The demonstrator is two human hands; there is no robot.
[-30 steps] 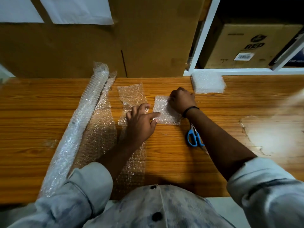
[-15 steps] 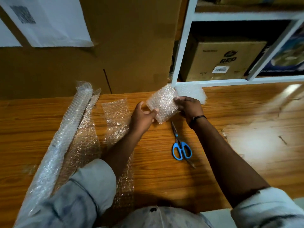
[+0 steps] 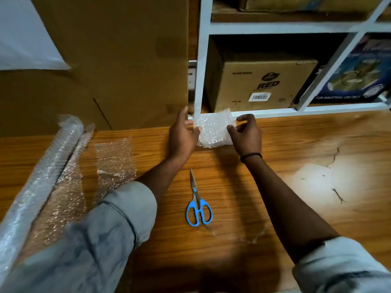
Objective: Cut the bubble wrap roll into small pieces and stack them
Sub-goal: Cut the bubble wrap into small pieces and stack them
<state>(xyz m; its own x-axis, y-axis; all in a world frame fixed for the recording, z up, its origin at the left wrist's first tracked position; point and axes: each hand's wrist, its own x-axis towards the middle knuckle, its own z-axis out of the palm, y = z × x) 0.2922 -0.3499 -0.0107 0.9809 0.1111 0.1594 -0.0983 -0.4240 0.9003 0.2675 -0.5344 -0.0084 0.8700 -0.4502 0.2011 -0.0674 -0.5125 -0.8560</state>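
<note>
When inspected, the table (image 3: 275,208) carried the bubble wrap roll (image 3: 42,176) at its left, well apart from the cut piece (image 3: 213,130) beside the shelf (image 3: 275,112). Your left hand (image 3: 183,136) pinched its left edge; your right hand (image 3: 246,136) curled at its right, grip unclear. Stacking appeared in hand; next, take up the scissors (image 3: 197,206) and cut again.

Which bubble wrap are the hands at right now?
The small white stack by the shelf, between left hand and right hand; the roll and loose strip lie untouched at left.
</note>
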